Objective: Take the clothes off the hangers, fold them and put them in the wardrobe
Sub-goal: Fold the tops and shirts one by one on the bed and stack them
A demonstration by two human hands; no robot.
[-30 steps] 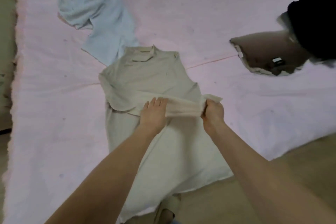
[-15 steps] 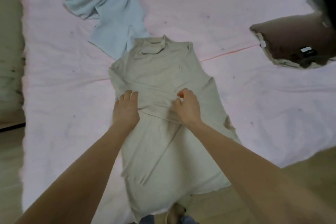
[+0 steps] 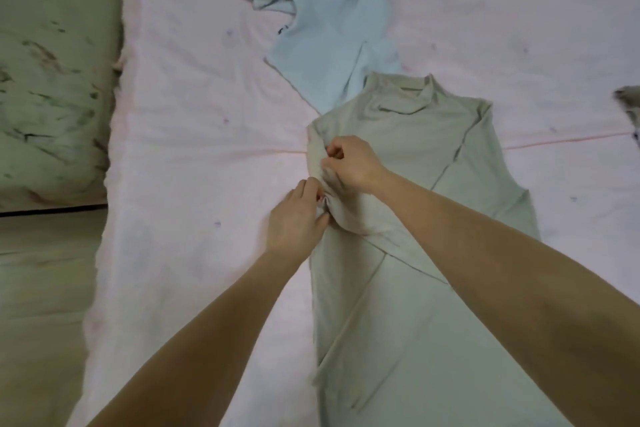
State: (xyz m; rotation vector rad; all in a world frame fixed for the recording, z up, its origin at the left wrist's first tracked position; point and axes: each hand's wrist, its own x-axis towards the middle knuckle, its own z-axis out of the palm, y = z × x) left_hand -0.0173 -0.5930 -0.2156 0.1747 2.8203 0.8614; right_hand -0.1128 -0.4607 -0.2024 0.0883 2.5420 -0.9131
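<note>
A long beige high-neck garment (image 3: 433,156) lies flat on the pink bed sheet (image 3: 194,156), collar away from me, its right sleeve folded across the body. My left hand (image 3: 298,218) pinches the bunched fabric at the garment's left edge. Just above it, my right hand (image 3: 349,163) grips the same left sleeve fold near the shoulder, fingers curled. A crumpled light blue garment (image 3: 311,3) lies beyond the collar, partly under the beige one.
The sheet's left edge (image 3: 114,184) borders a pale marbled floor (image 3: 48,80). At the far right edge a bit of another cloth item (image 3: 628,104) shows. Bare sheet lies to the left of the beige garment.
Both hands moved from the garment's middle to its left edge. The right sleeve now lies folded across the body. The view shifted left, so the dark items at right left the frame.
</note>
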